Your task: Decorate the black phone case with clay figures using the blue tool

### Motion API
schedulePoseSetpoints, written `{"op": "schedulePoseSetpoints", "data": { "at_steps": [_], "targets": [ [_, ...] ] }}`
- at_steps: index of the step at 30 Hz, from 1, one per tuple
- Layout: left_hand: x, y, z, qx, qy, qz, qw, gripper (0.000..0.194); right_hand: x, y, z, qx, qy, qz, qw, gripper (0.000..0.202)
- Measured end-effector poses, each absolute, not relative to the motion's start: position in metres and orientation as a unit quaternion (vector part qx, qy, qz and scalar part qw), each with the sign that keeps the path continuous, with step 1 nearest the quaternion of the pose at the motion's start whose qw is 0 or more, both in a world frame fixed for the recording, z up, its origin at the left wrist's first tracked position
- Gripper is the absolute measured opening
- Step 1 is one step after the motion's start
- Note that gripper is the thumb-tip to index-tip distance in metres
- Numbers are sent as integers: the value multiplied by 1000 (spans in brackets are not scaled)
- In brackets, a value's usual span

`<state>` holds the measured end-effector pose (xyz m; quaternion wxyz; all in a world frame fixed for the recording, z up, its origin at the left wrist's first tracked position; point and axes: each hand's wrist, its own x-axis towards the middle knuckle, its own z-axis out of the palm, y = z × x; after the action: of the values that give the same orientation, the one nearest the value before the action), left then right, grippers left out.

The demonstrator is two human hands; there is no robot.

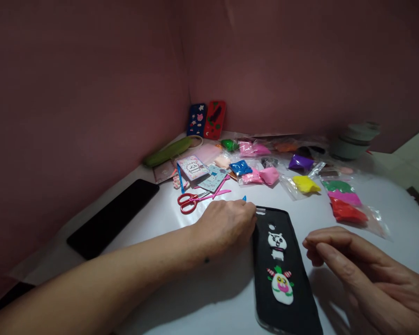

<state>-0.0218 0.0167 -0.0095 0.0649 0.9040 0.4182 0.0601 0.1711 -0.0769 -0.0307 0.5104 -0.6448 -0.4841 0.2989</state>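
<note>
A black phone case (pixel 302 279) lies on the white table, bearing a white clay cat-like figure (pixel 277 243) and a white clay figure with green leaves and a pink and yellow middle (pixel 282 287). My left hand (pixel 226 225) is closed at the case's upper left edge. A small blue tip (pixel 244 198) shows just beyond its knuckles; whether the hand holds it I cannot tell. To the right of the case, my right hand (pixel 363 274) has thumb and fingers drawn together in a pinch, and anything between them is too small to see.
Red-handled scissors (pixel 187 203), a blue tool (pixel 180 179) and cards (pixel 192 167) lie beyond my left hand. Several bags of coloured clay (pixel 305 184) spread across the back. A black phone-like slab (pixel 115 216) is at left; decorated cases (pixel 214 120) lean in the corner.
</note>
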Motion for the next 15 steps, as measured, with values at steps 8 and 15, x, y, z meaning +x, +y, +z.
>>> {"op": "schedulePoseSetpoints", "data": {
  "at_steps": [8, 15],
  "targets": [
    [-22, 18, -10, 903, 419, 69, 59, 23, 181, -77, -43, -632, -482, 341, 502, 17],
    [-22, 16, -4, 901, 424, 64, 57, 26, 188, -77, -48, -633, -443, 403, 491, 15]
  ]
}}
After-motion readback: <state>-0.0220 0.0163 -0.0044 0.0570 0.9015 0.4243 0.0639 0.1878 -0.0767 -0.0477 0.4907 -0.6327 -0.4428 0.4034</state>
